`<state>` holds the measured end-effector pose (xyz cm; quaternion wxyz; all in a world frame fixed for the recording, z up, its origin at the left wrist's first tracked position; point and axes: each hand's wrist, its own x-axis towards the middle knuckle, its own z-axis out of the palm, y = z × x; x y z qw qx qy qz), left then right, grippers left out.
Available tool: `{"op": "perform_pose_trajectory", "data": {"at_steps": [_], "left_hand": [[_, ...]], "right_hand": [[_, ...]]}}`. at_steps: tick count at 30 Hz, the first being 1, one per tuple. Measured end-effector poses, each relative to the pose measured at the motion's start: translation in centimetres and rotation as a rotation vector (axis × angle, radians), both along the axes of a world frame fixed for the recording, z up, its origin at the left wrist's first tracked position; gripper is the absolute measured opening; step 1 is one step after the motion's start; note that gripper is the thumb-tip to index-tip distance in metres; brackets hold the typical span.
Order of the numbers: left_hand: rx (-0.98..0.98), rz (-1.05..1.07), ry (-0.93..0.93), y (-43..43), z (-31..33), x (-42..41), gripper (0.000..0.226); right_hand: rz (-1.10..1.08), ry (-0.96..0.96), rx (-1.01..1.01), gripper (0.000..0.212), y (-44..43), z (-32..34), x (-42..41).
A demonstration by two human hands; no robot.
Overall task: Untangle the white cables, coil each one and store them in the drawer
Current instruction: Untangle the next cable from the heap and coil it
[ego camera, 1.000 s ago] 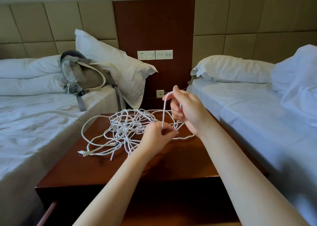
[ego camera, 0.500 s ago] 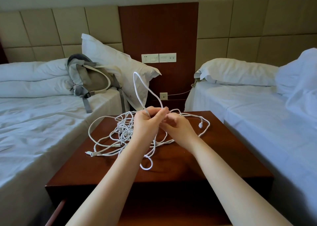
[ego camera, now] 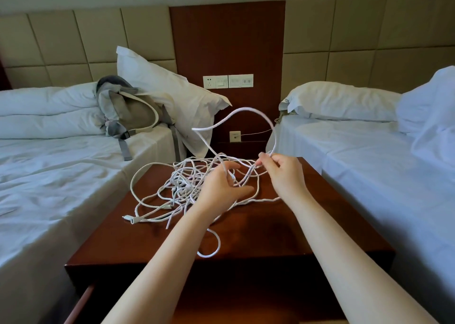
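Untangling is the step in hand; nothing is coiled yet. The cables (ego camera: pixel 182 183) lie in one loose heap on the far left half of the table (ego camera: pixel 270 235). The left hand (ego camera: pixel 221 185) sits at the heap's right side, fingers curled round a strand or two. From it one strand rises in a tall loop (ego camera: pixel 246 110) and comes down into the right hand (ego camera: pixel 283 173), which pinches it at the fingertips.

Next, I judge, this strand has to be drawn clear of the heap. The left hand would hold the mass down while the right pulls gently and feeds the loop back through any crossing that snags.

The left bed (ego camera: pixel 49 188) touches the table's left side, and a plug end (ego camera: pixel 129 218) lies near that edge. A small loop (ego camera: pixel 211 246) sits near the near edge and could slip off if dragged. The reddish edge (ego camera: pixel 82 299) low at the near left may be the drawer; whether it is open I cannot tell. The right bed (ego camera: pixel 369 176) closes off the right side, so open room is upward and over the bare right half of the table.
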<state>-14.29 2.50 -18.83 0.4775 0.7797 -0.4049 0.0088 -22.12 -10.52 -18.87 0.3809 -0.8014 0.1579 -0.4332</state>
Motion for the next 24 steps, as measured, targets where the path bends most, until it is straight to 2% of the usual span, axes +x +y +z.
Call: {"op": "perform_pose_trajectory", "data": {"at_steps": [2,4,8,11,14,17,18,20,24], "left_hand": [[0.078,-0.011,-0.045,-0.7,-1.0,0.0,0.037],[0.078,0.018,-0.081,-1.0,-1.7,0.2,0.008],[0.027,0.197,-0.074,-0.7,-2.4,1.7,0.038],[0.022,0.383,-0.036,0.3,-2.2,2.9,0.043],[0.027,0.467,-0.019,0.7,-2.3,3.5,0.04],[-0.033,0.411,0.008,0.5,-2.1,2.7,0.016],[-0.073,0.367,0.014,0.4,-2.0,2.2,0.026],[-0.146,0.279,-0.09,0.3,-1.8,1.4,0.038],[-0.13,0.067,-0.309,0.0,-1.7,0.8,0.029]], "right_hand": [[0.044,-0.035,0.005,0.035,0.2,1.2,-0.3],[0.075,-0.044,0.01,0.038,0.6,2.0,-0.6],[0.042,-0.109,0.065,0.041,0.5,2.6,-1.2],[0.064,-0.158,0.233,0.044,-0.3,2.8,-1.5],[0.247,-0.036,0.381,0.043,-0.6,3.1,-1.9],[0.402,0.046,0.455,0.041,0.4,3.2,-1.9],[0.419,0.026,0.479,0.04,0.8,3.3,-1.7],[0.456,-0.056,0.548,0.037,1.4,3.6,-1.4],[0.603,-0.191,0.64,0.032,2.6,4.6,-1.4]]}}
